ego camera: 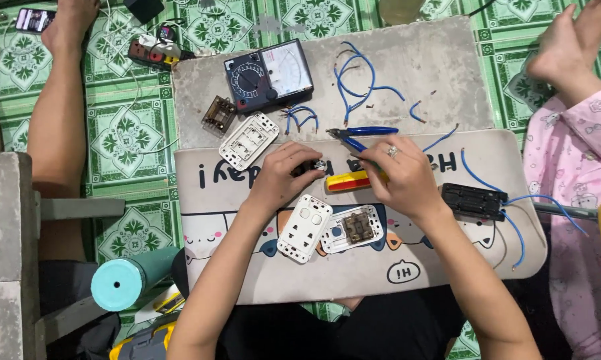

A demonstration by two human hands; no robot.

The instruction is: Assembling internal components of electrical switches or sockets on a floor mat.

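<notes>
Counting white plates: three white switch or socket plates are seen: one [248, 141] left of centre above the lap board's top edge, one [304, 228] at centre below the left hand, one [352, 229] just right of it with a brown insert showing.
Other parts: one small brown module [218, 115] lies upper left of centre; one black box [474, 201] with blue wires attached lies at right.
Tools: one analog multimeter [268, 75] at upper centre; one pair of blue-handled pliers [362, 133] at centre; one red-and-yellow screwdriver [348, 181].
Wires: several loose blue wire pieces [351, 81] are scattered over the grey board [434, 60] in the upper half.
Left hand: the left hand [284, 175] is curled shut, and a small dark switch part [314, 167] with a metal face is pinched between its fingertips.
Right hand: the right hand [404, 175] is closed around the screwdriver, a ring showing on one finger; the tool's tip is hidden by the fingers.
Small part: it is held at the centre of the frame, just above the lap board [247, 273], between the two hands; details are too small to tell.
Surface: the cream lap board with cartoon cats is laid across the person's lap, overlapping the grey board.
Others: bare legs are seen at upper left, pink sleepwear at right.
</notes>
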